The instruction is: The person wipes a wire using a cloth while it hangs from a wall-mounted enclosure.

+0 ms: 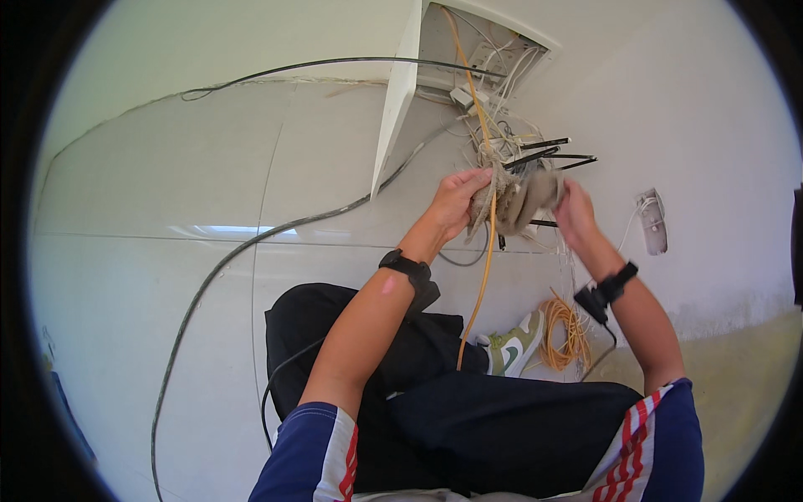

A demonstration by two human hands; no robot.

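My left hand (pixel 458 197) grips a dirty grey-brown cloth (pixel 527 201) at its left side, with fingers closed beside a yellow cable (pixel 475 333) that runs down past it. My right hand (pixel 574 209) pinches the cloth's right end, which is slightly blurred. Behind the cloth, a device with several black antennas (pixel 577 157) sits among tangled white cables (pixel 506 127); most of its body is hidden.
An open white wall box (pixel 512 46) holds wiring, its door (pixel 395 109) hanging leftward. A dark cable (pixel 205 289) crosses the tiled floor (pixel 125 201). A coiled orange cable (pixel 567 339) lies beside my shoe (pixel 510 347). A small socket box (pixel 652 222) is in the right wall.
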